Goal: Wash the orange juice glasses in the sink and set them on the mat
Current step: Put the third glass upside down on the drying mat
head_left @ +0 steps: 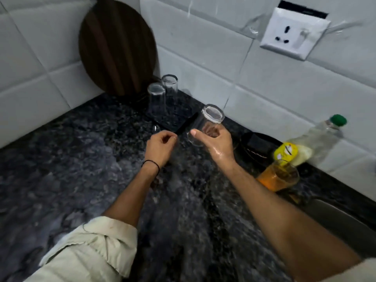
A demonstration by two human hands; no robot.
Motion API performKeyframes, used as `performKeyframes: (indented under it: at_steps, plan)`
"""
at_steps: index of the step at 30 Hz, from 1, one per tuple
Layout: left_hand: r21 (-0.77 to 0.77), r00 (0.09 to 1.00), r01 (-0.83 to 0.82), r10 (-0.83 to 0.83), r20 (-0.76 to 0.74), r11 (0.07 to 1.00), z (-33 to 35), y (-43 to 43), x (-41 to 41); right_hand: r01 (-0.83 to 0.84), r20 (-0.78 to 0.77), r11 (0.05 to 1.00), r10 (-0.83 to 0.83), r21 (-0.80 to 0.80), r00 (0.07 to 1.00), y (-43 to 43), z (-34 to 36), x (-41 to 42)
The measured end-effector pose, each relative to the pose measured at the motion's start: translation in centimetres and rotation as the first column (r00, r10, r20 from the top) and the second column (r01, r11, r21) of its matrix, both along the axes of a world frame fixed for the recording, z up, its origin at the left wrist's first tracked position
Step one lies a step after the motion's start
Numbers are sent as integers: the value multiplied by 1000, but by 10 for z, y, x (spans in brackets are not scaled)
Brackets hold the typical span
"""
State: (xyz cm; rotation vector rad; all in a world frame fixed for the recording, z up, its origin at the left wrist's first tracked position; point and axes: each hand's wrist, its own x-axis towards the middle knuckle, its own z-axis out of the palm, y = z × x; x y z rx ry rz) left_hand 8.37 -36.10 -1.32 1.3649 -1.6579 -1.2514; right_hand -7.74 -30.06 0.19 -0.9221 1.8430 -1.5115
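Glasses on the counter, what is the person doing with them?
A person is setting washed glasses out to dry. The wet right hand holds a clear glass, tipped bottom-up, just beside the dark mat. The left hand appears to pinch the mat's near corner with its fingers. Two glasses already stand upside down on the mat. One glass with orange juice waits by the sink.

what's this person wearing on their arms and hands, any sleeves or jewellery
The left arm has a pale cream fabric sleeve rolled up near the elbow and a thin black wrist band below the left hand. The right hand looks wet, its forearm bare; a sliver of pale sleeve shows at the frame's corner. No rings or watch visible.
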Motion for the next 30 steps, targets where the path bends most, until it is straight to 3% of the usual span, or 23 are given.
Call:
performKeyframes:
  at_steps: [5, 9, 12, 25, 30]
  plan:
    - [-85, 963, 163, -140, 229, 983, -13, -58, -9, 30, -49, 998, -28, 52, 998, -85, -11, -11]
    - [-52, 796, 387, -305, 523, 921, -31, -85, -18, 37, -89, 996, -30, 84, 996, -134, -23, -22]
    - [-16, 683, 452, -334, 650, 892, -45, -90, -20, 44, -124, 996, -34, 84, 992, -160, -34, -28]
    - [-60, 676, 458, -304, 671, 887, -60, -89, -20, -25, -255, 991, 58, 132, 965, -180, -59, -24]
    - [-26, 646, 480, -333, 687, 877, -59, -92, -18, -92, -267, 955, 170, 281, 949, -178, -50, -28]
